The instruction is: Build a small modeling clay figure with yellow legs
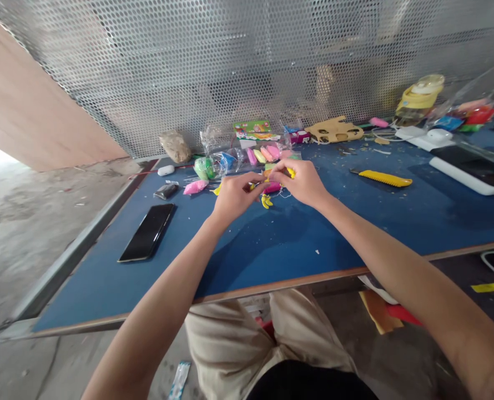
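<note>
Yellow clay-like piece (291, 173): in the right hand (299, 182), up off the bench (247, 250), above the cluttered middle. Right hand gripping it, fingers curled in, thumb and index nearly together. Left hand (237, 194) mostly closed too, thumb near index, fingertips meeting or almost meeting the right's; can't tell if anything is in its pinch, too small and blurred.

Just below the fingertips: small yellow cluster (266, 201) on the bench, magenta piece (272, 187) right behind it, white string (286, 194) beside that.

Past the hands: row of pastel sticks (260, 156) in clear wrap, printed green card (253, 128) behind. Left of those, blue lump (227, 161) in clear plastic, then green lump (204, 168). Pink lump (196, 187) nearer the person, dark packet (166, 190) left of it, white case (166, 170) farther back. Black phone (147, 232) lies flat near the left end.

Right side: yellow cutter (385, 178) flat, well apart from the hands. Tan cut-out sheet (334, 131) behind, against the perforated panel (230, 66). Yellow-topped container (419, 101) and white-edged device (474, 169) farther right.
</note>
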### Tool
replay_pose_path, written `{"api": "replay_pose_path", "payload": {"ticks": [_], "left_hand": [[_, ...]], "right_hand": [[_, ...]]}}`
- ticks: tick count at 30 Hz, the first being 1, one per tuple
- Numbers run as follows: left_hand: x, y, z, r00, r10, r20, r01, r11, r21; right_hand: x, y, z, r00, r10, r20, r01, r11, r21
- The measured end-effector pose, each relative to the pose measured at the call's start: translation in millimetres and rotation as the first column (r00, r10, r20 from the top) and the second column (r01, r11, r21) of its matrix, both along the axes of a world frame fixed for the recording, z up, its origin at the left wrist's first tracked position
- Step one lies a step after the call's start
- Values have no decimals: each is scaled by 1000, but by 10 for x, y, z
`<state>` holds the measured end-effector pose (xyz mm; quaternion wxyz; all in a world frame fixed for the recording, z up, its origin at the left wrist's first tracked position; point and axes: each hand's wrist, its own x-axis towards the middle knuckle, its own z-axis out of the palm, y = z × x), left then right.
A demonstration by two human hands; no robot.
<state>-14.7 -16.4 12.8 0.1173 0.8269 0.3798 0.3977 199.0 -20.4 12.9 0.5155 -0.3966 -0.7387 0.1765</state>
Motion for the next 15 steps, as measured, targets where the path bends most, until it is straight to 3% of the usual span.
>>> {"api": "replay_pose_path", "payload": {"ticks": [3,5,11,15], "left_hand": [[1,27,-35,991,31,133,-15,992,-124],[-1,51,-59,981,23,192,15,981,-195],[-7,89,-90,972,6,235,56,965,-257],[-18,132,-75,928,10,373,113,945,-306]], "right_hand": [[35,0,40,977,-118,-178,131,989,65],[67,-8,68,963,-130,-236,153,985,85],[98,3,73,998,-50,30,46,992,118],[130,49,51,997,-67,23,65,995,71]]}}
